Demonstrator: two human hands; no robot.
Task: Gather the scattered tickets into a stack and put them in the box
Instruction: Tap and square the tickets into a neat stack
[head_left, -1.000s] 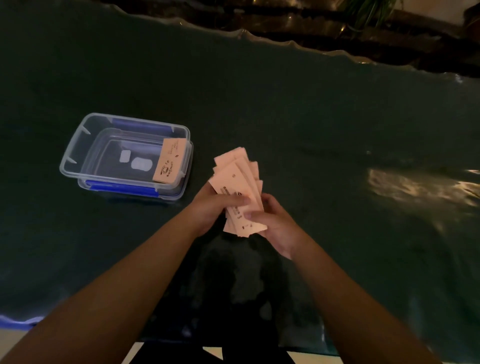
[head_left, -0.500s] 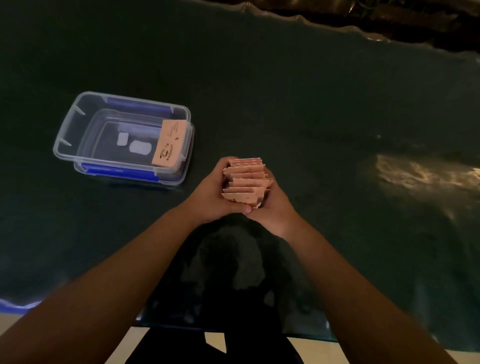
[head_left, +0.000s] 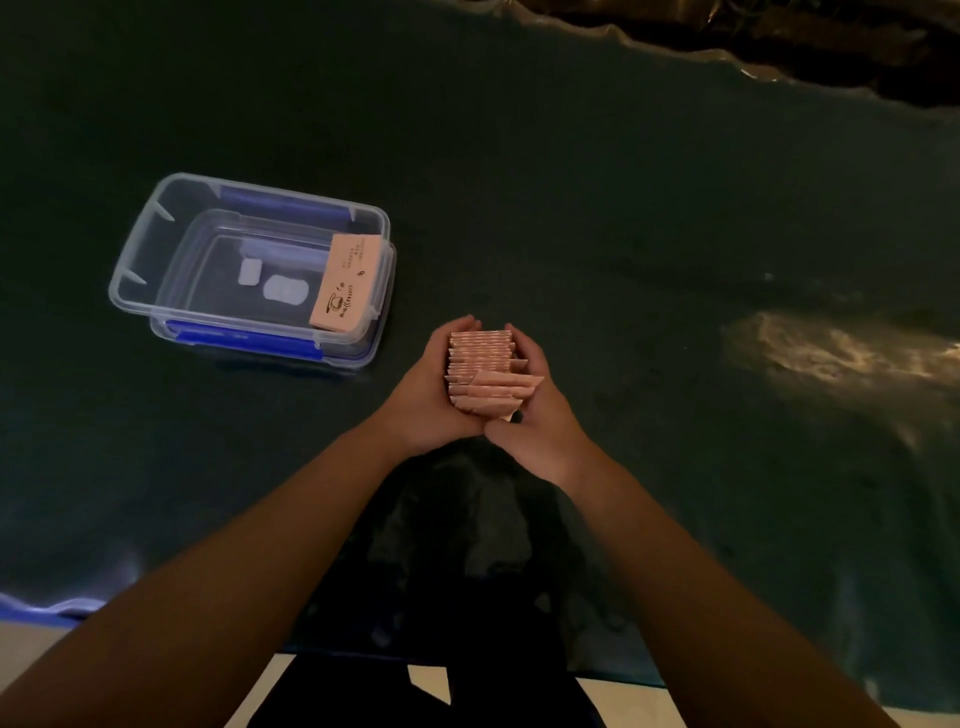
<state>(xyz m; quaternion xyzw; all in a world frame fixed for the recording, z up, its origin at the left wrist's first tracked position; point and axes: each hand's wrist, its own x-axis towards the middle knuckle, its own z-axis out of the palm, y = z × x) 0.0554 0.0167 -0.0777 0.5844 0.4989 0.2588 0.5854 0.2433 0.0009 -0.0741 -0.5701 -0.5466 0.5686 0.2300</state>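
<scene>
Head view, sole feed on my screen.

Item 1: clear rectangular plastic box with blue side clips (head_left: 249, 270), open, lid off, standing on the dark green table covering (head_left: 597, 208) to the left of the hands and a little farther from me. Contents as I read them: one pale pink paper ticket (head_left: 344, 283) printed with a coffee-cup logo, leaning against the inside of the right wall with its upper edge near the rim. Two pale whitish patches show on the box floor; I cannot tell whether they are labels, moulded marks or reflections. I see nothing else inside.

Item 2: stack of pale pink paper tickets (head_left: 485, 371), stood on edge between both hands, just right of the box's near right corner and apart from it. The edges are roughly lined up; the nearest tickets sit askew, with one corner jutting toward the right hand.

Item 3: left hand (head_left: 428, 395), curled against the left side of the stack, fingers wrapped round its far end, pressing inward.

Item 4: right hand (head_left: 540, 415), cupped against the right side of the stack, likewise pressing. The two thumbs meet at the near end.

Item 5: a bright warm reflection (head_left: 841, 353) lies on the covering at far right.
</scene>
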